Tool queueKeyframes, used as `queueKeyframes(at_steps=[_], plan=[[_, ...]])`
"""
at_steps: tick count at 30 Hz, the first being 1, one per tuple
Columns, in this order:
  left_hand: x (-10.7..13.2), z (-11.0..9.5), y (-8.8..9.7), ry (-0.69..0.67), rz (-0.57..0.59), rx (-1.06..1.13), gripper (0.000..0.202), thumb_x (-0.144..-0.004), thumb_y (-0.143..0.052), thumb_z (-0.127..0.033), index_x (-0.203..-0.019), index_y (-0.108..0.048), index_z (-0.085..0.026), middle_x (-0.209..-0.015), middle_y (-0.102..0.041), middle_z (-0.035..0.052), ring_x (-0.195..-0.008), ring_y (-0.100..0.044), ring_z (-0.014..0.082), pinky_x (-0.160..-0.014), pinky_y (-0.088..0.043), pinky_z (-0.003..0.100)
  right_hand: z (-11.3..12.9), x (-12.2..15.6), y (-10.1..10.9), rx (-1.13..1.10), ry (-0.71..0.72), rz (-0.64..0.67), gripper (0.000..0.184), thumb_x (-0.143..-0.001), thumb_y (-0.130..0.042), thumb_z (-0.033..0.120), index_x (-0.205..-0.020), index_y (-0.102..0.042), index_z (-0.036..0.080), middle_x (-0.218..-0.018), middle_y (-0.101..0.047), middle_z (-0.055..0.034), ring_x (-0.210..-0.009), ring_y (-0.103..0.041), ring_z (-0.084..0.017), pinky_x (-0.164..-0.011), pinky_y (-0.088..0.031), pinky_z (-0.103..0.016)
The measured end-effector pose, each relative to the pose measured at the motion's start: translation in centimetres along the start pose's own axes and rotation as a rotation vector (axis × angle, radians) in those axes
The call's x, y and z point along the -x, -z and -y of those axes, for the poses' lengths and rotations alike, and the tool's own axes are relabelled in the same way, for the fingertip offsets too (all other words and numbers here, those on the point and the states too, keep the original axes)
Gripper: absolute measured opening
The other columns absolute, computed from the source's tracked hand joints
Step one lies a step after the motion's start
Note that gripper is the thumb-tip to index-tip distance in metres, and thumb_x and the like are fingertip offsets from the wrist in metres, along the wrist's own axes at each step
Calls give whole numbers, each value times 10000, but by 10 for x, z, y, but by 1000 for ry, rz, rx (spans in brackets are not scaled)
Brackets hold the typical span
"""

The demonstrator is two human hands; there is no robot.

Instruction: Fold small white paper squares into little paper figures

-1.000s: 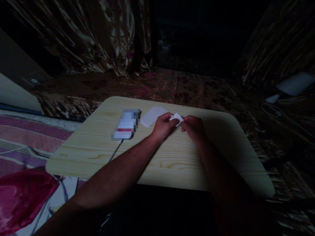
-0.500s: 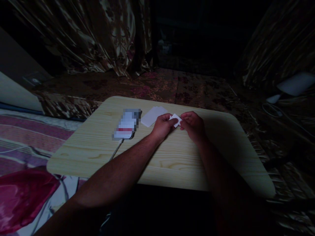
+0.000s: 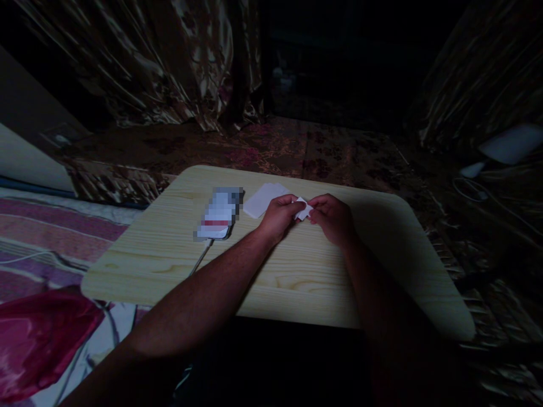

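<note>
Over the wooden table (image 3: 297, 277) a small folded piece of white paper (image 3: 302, 209) is held between my two hands. My left hand (image 3: 280, 216) pinches it from the left, with the thumb lying on top. From the right, my right hand (image 3: 334, 217) grips its edge between thumb and fingers. The paper's underside and some fingertips are hidden. Just beyond my left hand lie several flat sheets of white paper (image 3: 262, 199), partly overlapping.
A phone (image 3: 218, 212) with a blurred screen lies left on the table, its white cable (image 3: 199, 263) running toward me. Patterned fabric (image 3: 254, 144) covers a ledge behind. A white lamp (image 3: 511, 147) stands far right. Striped bedding and a red cloth (image 3: 46, 339) lie at left.
My right hand has closed in on the paper, its fingers now bunched at the right edge. The paper looks slightly turned and folded differently. The phone and sheets have stayed put.
</note>
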State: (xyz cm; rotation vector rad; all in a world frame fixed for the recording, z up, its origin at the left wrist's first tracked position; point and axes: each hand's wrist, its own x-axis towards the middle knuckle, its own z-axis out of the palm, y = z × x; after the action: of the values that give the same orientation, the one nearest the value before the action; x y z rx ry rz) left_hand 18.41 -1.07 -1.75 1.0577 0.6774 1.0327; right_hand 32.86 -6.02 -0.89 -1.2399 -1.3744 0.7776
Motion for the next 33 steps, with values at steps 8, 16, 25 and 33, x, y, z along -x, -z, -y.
queueKeyframes(at_steps=[8,16,25,33], plan=[[-3,-1,7,137,95,-49,187,-612,-757,-251,-620,-604,-144,-544,-589,-3,-462,-490,83,-445,-322,212,0,0,6,44,31,53,139,-715,-661,238,-847,-681,199,-674,-671,12,-620,-630,-141,-576,-475,-245],[-1,0,6,177,122,-46,163,-604,-751,-246,-622,-632,-137,-532,-582,-1,-444,-470,79,-414,-295,212,6,0,20,66,34,161,110,-711,-693,257,-805,-693,201,-819,-703,-19,-708,-658,-166,-656,-528,-285],[0,2,4,197,109,-32,191,-597,-768,-260,-627,-626,-135,-555,-604,12,-457,-497,85,-410,-298,208,13,-1,28,28,-30,258,144,-749,-693,302,-838,-689,189,-750,-697,-21,-689,-666,-176,-675,-545,-313],[2,0,5,246,154,-24,155,-622,-743,-224,-647,-617,-138,-577,-621,19,-433,-494,74,-386,-335,187,13,-1,30,20,-20,254,157,-765,-693,323,-830,-670,182,-695,-674,-9,-638,-640,-157,-625,-510,-282]])
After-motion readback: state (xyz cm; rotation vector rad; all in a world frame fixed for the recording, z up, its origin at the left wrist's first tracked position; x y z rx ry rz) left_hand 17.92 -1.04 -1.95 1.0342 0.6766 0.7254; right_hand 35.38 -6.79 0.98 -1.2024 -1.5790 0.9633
